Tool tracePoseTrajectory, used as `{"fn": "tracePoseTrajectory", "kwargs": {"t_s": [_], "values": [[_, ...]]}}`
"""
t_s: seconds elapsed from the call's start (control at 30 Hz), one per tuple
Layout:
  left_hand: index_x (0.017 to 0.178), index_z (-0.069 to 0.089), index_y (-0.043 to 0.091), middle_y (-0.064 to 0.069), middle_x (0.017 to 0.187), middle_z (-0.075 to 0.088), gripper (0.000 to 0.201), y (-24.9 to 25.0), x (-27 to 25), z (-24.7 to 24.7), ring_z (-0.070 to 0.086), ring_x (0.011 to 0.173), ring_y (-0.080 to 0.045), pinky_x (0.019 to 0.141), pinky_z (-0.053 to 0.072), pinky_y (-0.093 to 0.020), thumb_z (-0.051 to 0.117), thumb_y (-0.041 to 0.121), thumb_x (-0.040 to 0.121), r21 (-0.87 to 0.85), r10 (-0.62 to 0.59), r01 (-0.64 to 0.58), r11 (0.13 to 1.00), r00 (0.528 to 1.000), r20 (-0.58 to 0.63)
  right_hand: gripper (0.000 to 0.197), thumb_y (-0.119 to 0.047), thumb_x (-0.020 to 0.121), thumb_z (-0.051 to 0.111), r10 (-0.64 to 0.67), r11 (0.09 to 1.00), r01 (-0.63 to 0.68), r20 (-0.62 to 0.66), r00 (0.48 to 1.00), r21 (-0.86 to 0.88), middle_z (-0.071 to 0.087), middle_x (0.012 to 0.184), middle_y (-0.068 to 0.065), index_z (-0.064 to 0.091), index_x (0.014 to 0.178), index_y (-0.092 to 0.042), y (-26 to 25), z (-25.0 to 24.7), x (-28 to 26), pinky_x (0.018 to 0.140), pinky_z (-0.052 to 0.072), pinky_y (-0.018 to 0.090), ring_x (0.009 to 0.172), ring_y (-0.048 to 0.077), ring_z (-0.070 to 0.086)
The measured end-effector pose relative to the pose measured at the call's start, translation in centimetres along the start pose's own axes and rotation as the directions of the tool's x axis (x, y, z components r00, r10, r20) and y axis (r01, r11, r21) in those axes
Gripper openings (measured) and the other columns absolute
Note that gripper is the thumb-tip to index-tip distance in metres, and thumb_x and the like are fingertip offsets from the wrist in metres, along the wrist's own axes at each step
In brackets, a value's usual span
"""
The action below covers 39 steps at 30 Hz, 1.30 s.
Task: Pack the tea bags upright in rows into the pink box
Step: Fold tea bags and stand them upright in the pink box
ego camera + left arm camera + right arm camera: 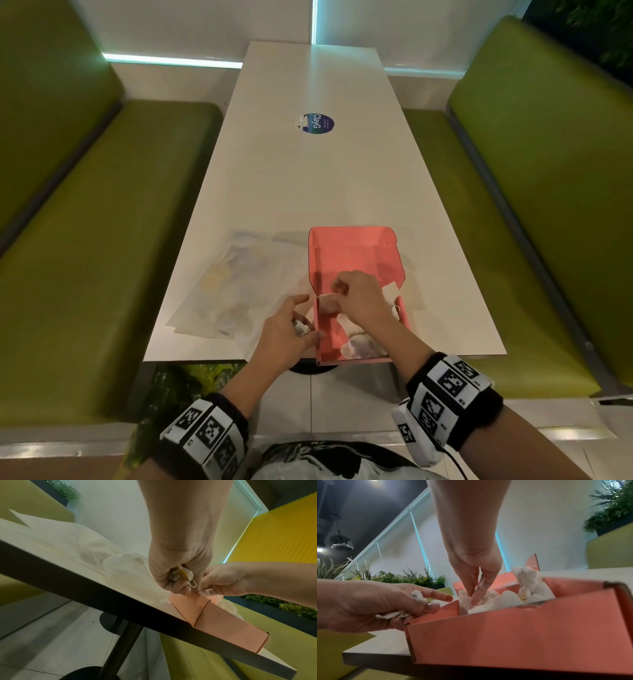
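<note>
The pink box (359, 253) lies open at the table's near edge, its lid flat behind it. Several white tea bags (359, 342) stand or lean inside it, and they show as tea bags (530, 586) in the right wrist view. My right hand (337, 291) reaches into the box's far left corner and pinches one tea bag (327, 303) with its fingers (475, 595) pointing down. Just left of the box wall (505, 635), my left hand (305, 322) grips a small bunch of tea bags (184, 573), the forefinger pointing toward the box.
A crumpled clear plastic bag (233, 291) lies on the white table (308, 188) left of the box. A round blue sticker (315, 123) sits farther up the table. Green benches (102, 240) run along both sides.
</note>
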<state>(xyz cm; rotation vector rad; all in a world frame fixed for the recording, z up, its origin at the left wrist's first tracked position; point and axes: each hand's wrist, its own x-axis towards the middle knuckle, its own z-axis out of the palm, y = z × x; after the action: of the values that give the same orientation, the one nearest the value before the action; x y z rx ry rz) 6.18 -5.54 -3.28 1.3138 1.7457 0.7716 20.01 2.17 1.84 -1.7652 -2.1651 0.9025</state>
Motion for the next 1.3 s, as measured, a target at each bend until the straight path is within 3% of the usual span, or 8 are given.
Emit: {"fn": "tracePoseTrajectory", "kwargs": {"t_s": [0.3, 0.67, 0.77, 0.87, 0.93, 1.03, 1.17, 1.3], "values": [[0.128, 0.042, 0.030, 0.008, 0.097, 0.060, 0.063, 0.3, -0.2, 0.0, 0.054, 0.079, 0.001, 0.058, 0.036, -0.005, 0.076, 0.033, 0.076, 0.020, 0.002, -0.002, 1.000, 1.000, 0.001, 0.021, -0.007, 0.085, 0.057, -0.058, 0.990, 0.049, -0.068, 0.996, -0.130, 0.049, 0.106, 0.005, 0.059, 0.105, -0.009, 1.4, -0.9, -1.0, 0.077, 0.047, 0.032, 0.089, 0.023, 0.055], [0.115, 0.048, 0.030, 0.007, 0.090, 0.062, 0.046, 0.6, -0.6, -0.1, 0.058, 0.081, -0.005, 0.061, 0.040, -0.006, 0.074, 0.024, 0.078, 0.045, 0.056, -0.054, 0.998, 0.998, -0.028, 0.039, -0.029, 0.084, 0.062, 0.069, 0.941, -0.020, 0.135, 0.988, -0.338, 0.043, 0.126, 0.008, 0.057, 0.121, -0.020, 1.9, 0.0, -3.0, 0.094, 0.048, 0.036, 0.107, 0.026, 0.057], [0.110, 0.048, 0.032, 0.009, 0.088, 0.061, 0.042, 1.0, -0.9, -0.2, 0.058, 0.080, -0.005, 0.062, 0.042, -0.008, 0.074, 0.022, 0.079, 0.033, 0.064, -0.063, 0.997, 0.997, -0.035, 0.029, -0.026, 0.089, 0.056, 0.036, 0.947, 0.001, 0.108, 0.993, -0.320, 0.048, 0.118, 0.006, 0.060, 0.116, -0.018, 2.0, -0.5, -3.0, 0.089, 0.048, 0.033, 0.101, 0.024, 0.058], [0.101, 0.051, 0.033, 0.014, 0.085, 0.058, 0.035, 1.6, -1.2, -0.4, 0.056, 0.078, -0.003, 0.063, 0.044, -0.009, 0.074, 0.018, 0.079, 0.030, 0.117, -0.115, 0.993, 0.991, -0.062, 0.007, -0.017, 0.088, 0.051, 0.004, 0.957, 0.015, 0.065, 0.998, -0.291, 0.055, 0.094, 0.005, 0.057, 0.087, -0.016, 2.1, -1.6, -3.1, 0.073, 0.043, 0.029, 0.084, 0.021, 0.056], [0.093, 0.060, 0.031, 0.017, 0.085, 0.058, 0.025, 1.9, -1.1, -0.6, 0.056, 0.080, -0.003, 0.066, 0.042, -0.008, 0.074, 0.016, 0.078, 0.040, 0.178, -0.175, 0.984, 0.980, -0.092, 0.008, -0.018, 0.085, 0.052, -0.015, 0.977, 0.022, 0.033, 0.999, -0.211, 0.059, 0.080, 0.004, 0.050, 0.078, -0.015, 2.1, -2.3, -3.1, 0.071, 0.048, 0.032, 0.074, 0.021, 0.057], [0.097, 0.069, 0.025, 0.019, 0.093, 0.059, 0.026, 2.7, -1.1, -0.8, 0.057, 0.088, 0.002, 0.071, 0.040, -0.003, 0.076, 0.014, 0.075, 0.002, 0.274, -0.275, 0.962, 0.960, -0.058, 0.017, -0.013, 0.081, 0.062, -0.067, 0.998, 0.067, 0.011, 0.998, 0.015, 0.053, 0.067, -0.003, 0.046, 0.075, -0.017, 1.9, -3.4, -3.4, 0.056, 0.041, 0.015, 0.058, 0.009, 0.049], [0.117, 0.062, 0.024, 0.014, 0.111, 0.061, 0.044, 4.1, -1.2, -0.4, 0.051, 0.098, 0.020, 0.076, 0.039, 0.001, 0.076, 0.014, 0.076, -0.185, 0.269, -0.254, 0.949, 0.961, 0.060, 0.033, -0.014, 0.074, 0.074, -0.111, 0.969, 0.080, 0.121, 0.986, 0.232, 0.054, 0.073, -0.006, 0.048, 0.093, -0.023, 1.2, -4.5, -3.9, 0.054, 0.041, 0.014, 0.059, 0.005, 0.048], [0.078, 0.069, 0.027, 0.013, 0.102, 0.064, 0.008, 4.0, -1.0, 0.0, 0.057, 0.093, 0.012, 0.075, 0.040, -0.003, 0.074, 0.021, 0.078, -0.133, 0.316, -0.307, 0.942, 0.948, 0.051, 0.027, -0.017, 0.070, 0.079, -0.171, 0.959, 0.121, 0.180, 0.969, 0.255, 0.059, 0.076, -0.010, 0.061, 0.088, -0.025, 1.1, -5.2, -4.3, 0.056, 0.046, 0.013, 0.060, -0.001, 0.053]]}}
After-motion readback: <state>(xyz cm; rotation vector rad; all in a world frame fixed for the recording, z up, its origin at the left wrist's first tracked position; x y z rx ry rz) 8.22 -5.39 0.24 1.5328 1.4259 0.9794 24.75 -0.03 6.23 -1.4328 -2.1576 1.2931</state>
